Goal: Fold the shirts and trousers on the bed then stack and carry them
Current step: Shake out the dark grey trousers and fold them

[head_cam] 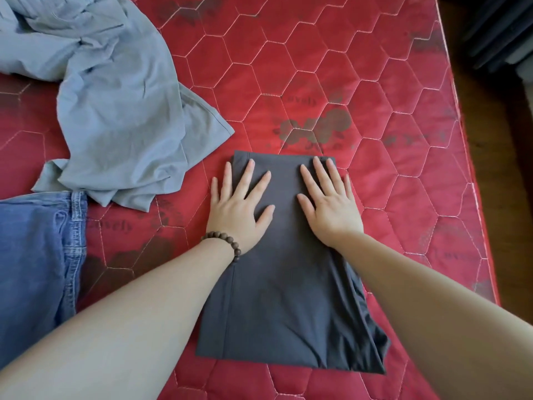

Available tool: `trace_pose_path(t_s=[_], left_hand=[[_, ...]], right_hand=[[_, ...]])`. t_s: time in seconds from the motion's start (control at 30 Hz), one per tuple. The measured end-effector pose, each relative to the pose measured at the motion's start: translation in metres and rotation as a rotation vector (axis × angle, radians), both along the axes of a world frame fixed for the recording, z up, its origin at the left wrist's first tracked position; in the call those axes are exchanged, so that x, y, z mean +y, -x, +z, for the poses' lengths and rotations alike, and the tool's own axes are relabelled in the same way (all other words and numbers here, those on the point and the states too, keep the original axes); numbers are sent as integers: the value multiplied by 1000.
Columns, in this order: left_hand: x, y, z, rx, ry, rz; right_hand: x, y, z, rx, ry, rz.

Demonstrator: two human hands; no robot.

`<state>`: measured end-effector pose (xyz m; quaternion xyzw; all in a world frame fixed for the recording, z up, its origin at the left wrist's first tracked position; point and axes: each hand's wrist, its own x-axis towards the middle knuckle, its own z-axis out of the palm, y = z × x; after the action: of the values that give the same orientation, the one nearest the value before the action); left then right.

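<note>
A dark grey garment (277,298) lies folded into a long rectangle on the red quilted mattress (375,125). Both my hands press flat on its far end with the fingers spread. My left hand (239,206), with a brown bead bracelet on the wrist, covers the far left part. My right hand (328,203) covers the far right part. A crumpled light grey-blue shirt (115,111) lies unfolded at the upper left. Blue denim trousers (34,269) lie at the left edge, partly cut off by the frame.
The mattress's right edge (473,197) drops to a dark wooden floor (516,168). Dark furniture (501,33) stands at the upper right corner. Bare red mattress shows beyond and to the right of the folded garment.
</note>
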<state>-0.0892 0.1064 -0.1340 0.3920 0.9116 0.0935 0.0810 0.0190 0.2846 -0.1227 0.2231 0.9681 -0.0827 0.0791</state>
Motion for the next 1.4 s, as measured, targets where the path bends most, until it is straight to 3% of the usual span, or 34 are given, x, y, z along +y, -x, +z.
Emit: trace_pose_path(t_s=[0.13, 0.23, 0.3, 0.4, 0.57, 0.7, 0.83, 1.0, 1.4], left_hand=[[0, -2, 12, -23, 45, 54], [-10, -43, 23, 56, 96, 45], [-24, -85, 25, 32, 104, -29], [-57, -131, 26, -11, 164, -22], [-102, -140, 25, -60, 70, 194], [-99, -134, 36, -134, -159, 324], [-99, -130, 51, -315, 2, 491], [-113, -134, 53, -335, 140, 415], [-258, -158, 57, -227, 216, 455]], right_hand=[[-8, 5, 13, -37, 20, -69], [-47, -20, 25, 120, -62, -102], [-88, -59, 21, 172, -18, 38], [-123, -123, 6, 77, 21, 204], [-106, -164, 5, -10, -41, -159], [-109, -152, 12, 138, 29, -331], [-113, -139, 24, 113, 145, -529], [-132, -136, 30, -85, 177, -499], [-271, -143, 28, -147, 180, -460]])
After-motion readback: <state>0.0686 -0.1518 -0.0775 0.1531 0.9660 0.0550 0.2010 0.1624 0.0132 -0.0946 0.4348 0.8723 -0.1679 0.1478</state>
